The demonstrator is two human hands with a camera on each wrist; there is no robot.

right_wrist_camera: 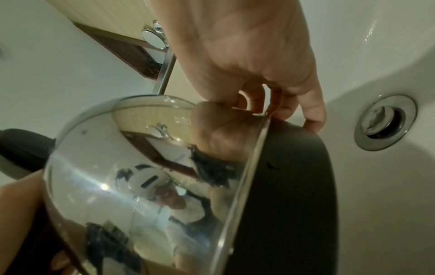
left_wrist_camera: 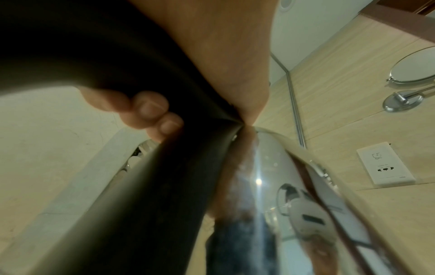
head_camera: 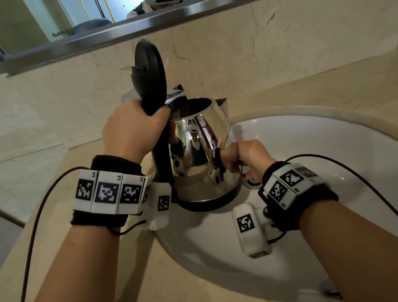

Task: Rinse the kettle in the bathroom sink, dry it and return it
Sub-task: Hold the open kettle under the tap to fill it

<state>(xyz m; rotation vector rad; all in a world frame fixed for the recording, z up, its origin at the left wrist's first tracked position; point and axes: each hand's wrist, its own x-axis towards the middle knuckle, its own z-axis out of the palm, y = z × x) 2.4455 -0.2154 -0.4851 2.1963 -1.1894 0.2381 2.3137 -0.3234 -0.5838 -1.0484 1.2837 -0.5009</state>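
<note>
A shiny steel kettle [head_camera: 201, 155] with a black base stands roughly upright over the left edge of the white sink [head_camera: 320, 160]. Its black lid [head_camera: 150, 68] is flipped up and the mouth is uncovered. My left hand [head_camera: 134, 131] grips the top of the black handle [left_wrist_camera: 153, 186], with the fingers [left_wrist_camera: 150, 106] wrapped round it. My right hand [head_camera: 247, 159] is at the kettle's lower right side. There its fingers [right_wrist_camera: 282, 104] curl against the rim where the steel body [right_wrist_camera: 117, 176] meets the black base [right_wrist_camera: 289, 195]. No water is visible.
A chrome faucet [head_camera: 132, 97] sits just behind the kettle. The drain [right_wrist_camera: 386, 122] lies in the basin below my right hand. A beige stone counter [head_camera: 186, 292] surrounds the sink, with a wall mirror [head_camera: 73, 15] above. A wall socket [left_wrist_camera: 386, 165] and a round cosmetic mirror [left_wrist_camera: 414, 68] are on the wall.
</note>
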